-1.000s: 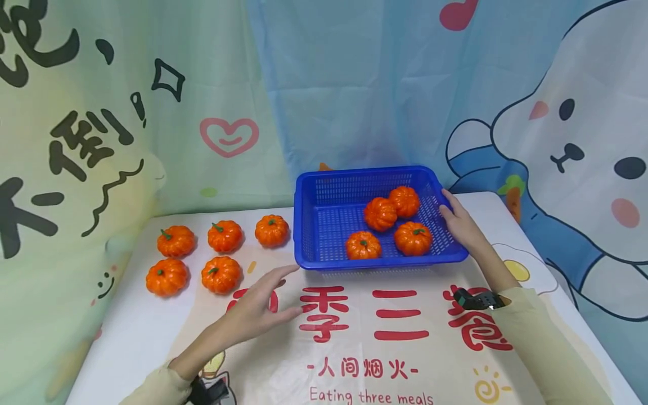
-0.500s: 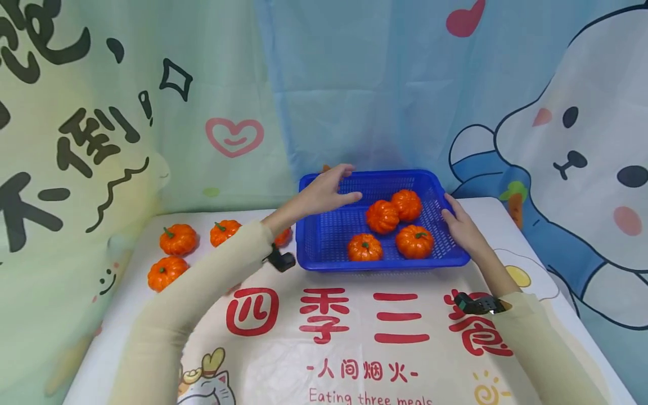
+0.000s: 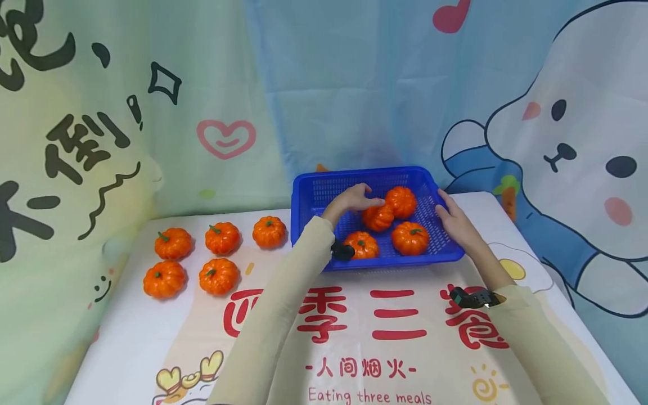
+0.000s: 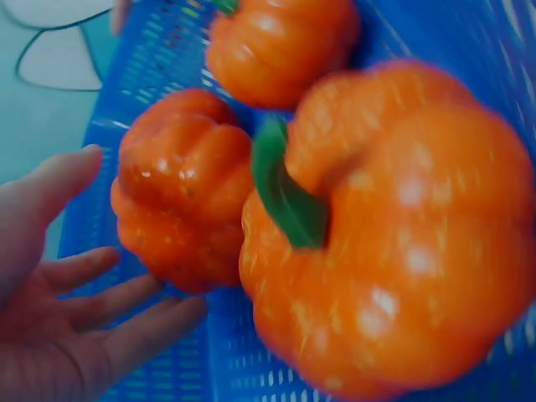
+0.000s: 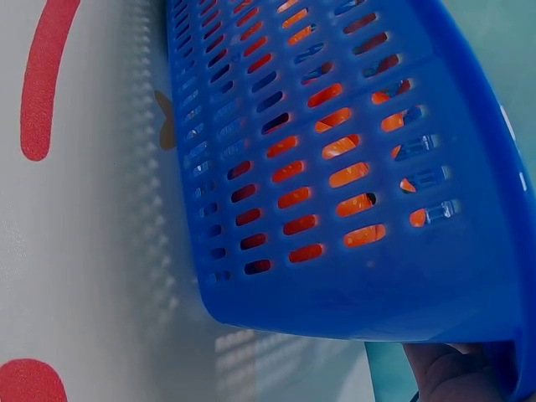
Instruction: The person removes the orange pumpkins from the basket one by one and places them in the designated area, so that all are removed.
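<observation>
The blue plastic basket (image 3: pixel 405 262) stands at the back of the table with several small orange pumpkins in it. My left hand (image 3: pixel 349 202) is inside it, next to the pumpkin (image 3: pixel 377 219) in the middle. In the left wrist view, the thumb and spread fingers of the left hand (image 4: pixel 67 310) lie beside a pumpkin (image 4: pixel 180 193); whether they touch it I cannot tell. A nearer pumpkin with a green stem (image 4: pixel 394 234) is large there. On the basket's right side, my right hand (image 3: pixel 458 225) grips the rim; the right wrist view shows part of that hand (image 5: pixel 456 373) under the rim.
Left of the basket, several more pumpkins stand in two rows, among them a front-left pumpkin (image 3: pixel 164 279) and the pumpkin nearest the basket (image 3: pixel 269 232). A printed cloth (image 3: pixel 369 360) covers the table. A patterned curtain (image 3: pixel 344 84) hangs behind.
My left hand has moved from the table in front of the basket, up over its left part, then right and down to the middle pumpkin. The right hand stays on the rim.
</observation>
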The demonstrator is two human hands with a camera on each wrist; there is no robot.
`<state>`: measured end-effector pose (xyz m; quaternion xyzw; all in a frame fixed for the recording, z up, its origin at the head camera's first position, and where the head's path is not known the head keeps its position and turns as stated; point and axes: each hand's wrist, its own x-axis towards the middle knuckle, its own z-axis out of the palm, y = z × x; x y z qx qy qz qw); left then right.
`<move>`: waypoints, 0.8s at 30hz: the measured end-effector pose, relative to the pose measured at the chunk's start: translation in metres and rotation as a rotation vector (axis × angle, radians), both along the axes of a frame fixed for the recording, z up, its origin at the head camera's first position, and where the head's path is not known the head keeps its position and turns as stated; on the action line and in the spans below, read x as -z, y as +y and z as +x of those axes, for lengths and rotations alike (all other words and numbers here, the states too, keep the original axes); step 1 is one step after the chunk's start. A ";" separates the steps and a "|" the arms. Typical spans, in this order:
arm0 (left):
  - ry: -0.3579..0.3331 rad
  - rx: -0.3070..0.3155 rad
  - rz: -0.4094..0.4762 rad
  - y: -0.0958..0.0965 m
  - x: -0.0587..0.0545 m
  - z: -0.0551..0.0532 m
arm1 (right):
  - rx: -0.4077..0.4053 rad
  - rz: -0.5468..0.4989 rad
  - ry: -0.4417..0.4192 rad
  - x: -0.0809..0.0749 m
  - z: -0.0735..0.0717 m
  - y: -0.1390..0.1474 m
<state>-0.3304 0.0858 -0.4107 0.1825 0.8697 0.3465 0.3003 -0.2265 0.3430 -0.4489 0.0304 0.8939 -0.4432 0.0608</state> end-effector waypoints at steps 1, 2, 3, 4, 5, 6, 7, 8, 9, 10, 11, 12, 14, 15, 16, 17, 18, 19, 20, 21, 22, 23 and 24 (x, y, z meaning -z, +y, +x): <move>-0.026 -0.005 0.014 -0.001 0.004 0.000 | -0.003 -0.003 -0.005 0.000 -0.001 -0.001; -0.050 -0.007 0.027 -0.003 0.007 0.000 | -0.005 -0.003 -0.004 0.000 -0.001 -0.001; -0.063 -0.009 0.040 -0.003 0.010 0.000 | -0.007 -0.004 -0.006 0.000 -0.002 -0.002; -0.075 -0.010 0.047 -0.004 0.012 0.001 | -0.008 -0.006 -0.009 0.001 -0.002 -0.002; -0.086 -0.007 0.046 -0.003 0.013 0.001 | -0.011 -0.006 -0.010 0.000 -0.002 -0.002; -0.097 -0.004 0.048 -0.003 0.014 0.001 | -0.013 -0.006 -0.015 0.000 -0.002 -0.001; -0.104 0.000 0.046 -0.002 0.014 0.002 | -0.013 -0.003 -0.018 0.000 -0.002 -0.001; -0.102 0.010 0.041 0.000 0.015 0.002 | -0.010 0.002 -0.017 0.000 -0.002 0.000; -0.096 0.020 0.034 0.002 0.014 0.003 | -0.007 0.007 -0.014 -0.001 -0.002 0.001; -0.094 0.030 0.032 0.004 0.014 0.003 | -0.004 0.010 -0.012 -0.001 -0.002 0.002; -0.089 0.037 0.029 0.006 0.014 0.004 | -0.002 0.013 -0.009 -0.002 -0.002 0.003; -0.078 0.042 0.028 0.008 0.014 0.005 | 0.001 0.013 -0.008 -0.002 -0.002 0.004; -0.055 0.048 0.019 0.011 0.013 0.006 | 0.003 0.012 -0.003 -0.002 -0.002 0.004; -0.044 0.050 0.009 0.012 0.013 0.006 | 0.001 0.008 -0.005 -0.002 -0.002 0.004; -0.037 0.049 0.003 0.013 0.013 0.006 | 0.001 0.005 -0.009 -0.002 -0.001 0.004; -0.031 0.047 -0.004 0.013 0.014 0.007 | 0.001 0.004 -0.012 -0.001 -0.001 0.003; -0.026 0.045 -0.009 0.013 0.014 0.007 | 0.002 0.003 -0.015 -0.001 0.000 0.003; -0.022 0.043 -0.010 0.013 0.015 0.007 | 0.003 0.005 -0.015 0.000 0.000 0.002; -0.016 0.040 -0.013 0.012 0.015 0.006 | 0.005 0.006 -0.015 0.000 0.000 0.002; -0.007 0.037 -0.014 0.011 0.016 0.006 | 0.006 0.007 -0.014 0.000 0.000 0.001; 0.004 0.035 -0.010 0.010 0.015 0.006 | 0.004 0.008 -0.008 0.001 0.000 0.001; 0.015 0.030 -0.007 0.008 0.014 0.006 | 0.002 0.009 -0.002 0.001 0.000 0.001; 0.029 0.026 -0.002 0.006 0.012 0.005 | 0.001 0.011 0.003 0.001 0.000 0.001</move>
